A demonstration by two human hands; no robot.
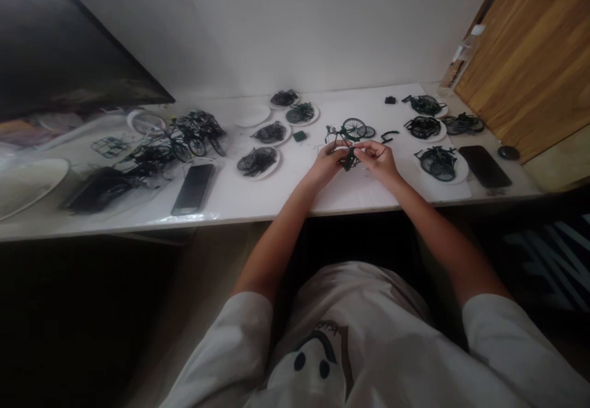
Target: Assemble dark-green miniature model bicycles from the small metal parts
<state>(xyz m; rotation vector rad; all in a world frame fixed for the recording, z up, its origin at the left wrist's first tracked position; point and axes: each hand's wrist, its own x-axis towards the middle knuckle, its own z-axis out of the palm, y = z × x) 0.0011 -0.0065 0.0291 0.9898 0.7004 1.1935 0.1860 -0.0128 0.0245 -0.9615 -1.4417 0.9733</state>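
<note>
A small dark green model bicycle (350,139), partly built, sits over the middle of the white table (286,193). My left hand (328,161) is closed on its left side, near the handlebar. My right hand (378,157) pinches the frame from the right, fingers pressed together. One spoked wheel (354,128) stands up just behind my hands. A loose curved black part (389,135) lies right of the wheel.
White plates with dark bicycle parts lie left of centre (258,161) and at the right (440,163). Finished model bicycles (184,141) are piled at the left. A dark phone (192,188) lies front left, another phone (485,166) at the right. A wooden board (530,58) leans at the far right.
</note>
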